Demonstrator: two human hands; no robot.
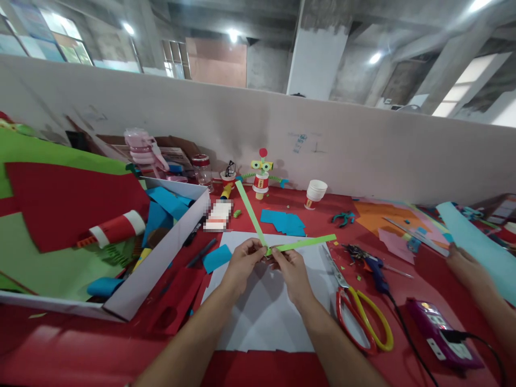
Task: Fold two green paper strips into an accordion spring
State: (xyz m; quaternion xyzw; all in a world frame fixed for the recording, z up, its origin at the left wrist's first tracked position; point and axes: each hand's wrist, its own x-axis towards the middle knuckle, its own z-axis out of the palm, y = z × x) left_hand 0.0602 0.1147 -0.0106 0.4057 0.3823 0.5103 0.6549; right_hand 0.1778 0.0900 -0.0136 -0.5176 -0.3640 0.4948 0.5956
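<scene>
A person's left hand (244,259) and right hand (291,267) pinch two long light-green paper strips (252,212) where they meet in a V, above a white rectangular sheet (262,317). Beyond, a red-and-white paper cup (226,180) holds black-framed glasses (230,168); at left, an open white cardboard box (169,239) contains blue paper pieces (162,200) and a tipped red-and-white cylinder (116,232).

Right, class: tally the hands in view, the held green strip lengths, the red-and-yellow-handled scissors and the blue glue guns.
Left hand, right hand, co-worker's hand: 3
Green strip lengths: 2
Scissors: 1
Glue gun: 1
Total: 7
</scene>
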